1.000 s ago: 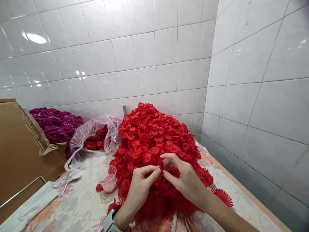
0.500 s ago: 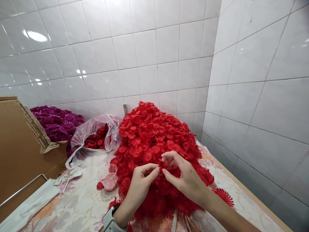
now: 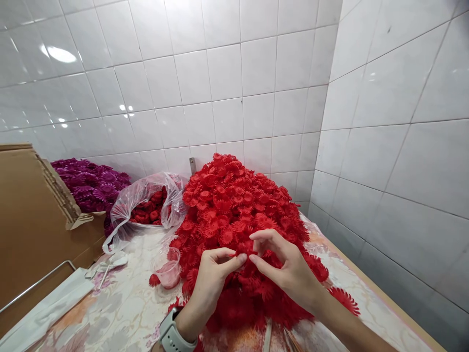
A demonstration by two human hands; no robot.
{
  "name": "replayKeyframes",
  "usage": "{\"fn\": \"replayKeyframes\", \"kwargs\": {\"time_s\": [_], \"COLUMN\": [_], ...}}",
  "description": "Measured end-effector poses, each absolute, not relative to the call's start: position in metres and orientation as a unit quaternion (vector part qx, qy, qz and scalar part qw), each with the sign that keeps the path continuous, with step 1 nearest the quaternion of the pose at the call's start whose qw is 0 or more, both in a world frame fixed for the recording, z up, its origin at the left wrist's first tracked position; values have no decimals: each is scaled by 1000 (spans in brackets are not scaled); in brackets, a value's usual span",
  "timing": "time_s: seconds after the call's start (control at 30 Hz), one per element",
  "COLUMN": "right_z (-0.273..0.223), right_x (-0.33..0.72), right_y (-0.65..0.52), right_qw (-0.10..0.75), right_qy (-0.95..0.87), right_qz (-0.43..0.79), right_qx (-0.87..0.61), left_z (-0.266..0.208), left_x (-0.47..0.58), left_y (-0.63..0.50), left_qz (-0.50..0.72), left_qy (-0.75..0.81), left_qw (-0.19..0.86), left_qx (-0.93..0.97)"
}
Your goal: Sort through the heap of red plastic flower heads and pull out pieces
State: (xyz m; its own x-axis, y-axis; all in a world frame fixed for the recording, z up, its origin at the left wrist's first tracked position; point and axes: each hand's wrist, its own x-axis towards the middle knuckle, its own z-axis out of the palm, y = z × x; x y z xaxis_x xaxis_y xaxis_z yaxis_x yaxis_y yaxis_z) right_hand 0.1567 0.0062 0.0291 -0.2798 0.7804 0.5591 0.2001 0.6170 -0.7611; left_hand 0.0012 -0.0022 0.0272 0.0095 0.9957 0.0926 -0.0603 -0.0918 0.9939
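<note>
A large heap of red artificial flowers rises in front of me, each with a fringe of narrow petals. Over its near part, my left hand is closed, thumb against forefinger, pinching a red flower that blends into the heap behind. My right hand faces it from the other side, close to the same flower. Its thumb and forefinger are curved with a gap between their tips; whether another fingertip touches a petal is hard to see. My left wrist wears a pale smartwatch.
Left of the heap stand a clear plastic cup with pink residue and a plastic bag of dark red pieces. Beyond are purple flowers and a cardboard box. A loose red flower lies right, near the table edge. Tiled walls enclose the corner.
The view has shifted slightly, so everything sits a little further right. My right forefinger and thumb have moved slightly away from my left fingertips; the left pinch stays closed.
</note>
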Motion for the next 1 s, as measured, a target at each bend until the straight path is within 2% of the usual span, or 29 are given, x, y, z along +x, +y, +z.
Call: {"fn": "replayKeyframes", "kwargs": {"time_s": [0.2, 0.4, 0.57, 0.77, 0.93, 1.0], "right_z": [32, 30, 31, 35, 28, 26], "right_x": [157, 155, 160, 190, 181, 172], "right_y": [5, 5, 7, 36, 39, 31], "right_qw": [442, 445, 483, 694, 564, 562], "right_qy": [-755, -742, -732, -540, -694, -715], "right_qz": [384, 406, 341, 149, 55, 32], "right_qx": [-295, -294, -338, -452, -443, -415], "left_z": [29, 26, 25, 24, 26, 25], "left_x": [1, -3, 3, -1, -3, -2], "left_y": [-3, 0, -1, 0, 0, 0], "left_qz": [541, 492, 495, 524, 537, 531], "left_qy": [452, 424, 433, 454, 428, 428], "left_qw": [511, 533, 516, 507, 547, 549], "left_qx": [491, 543, 549, 512, 479, 483]}}
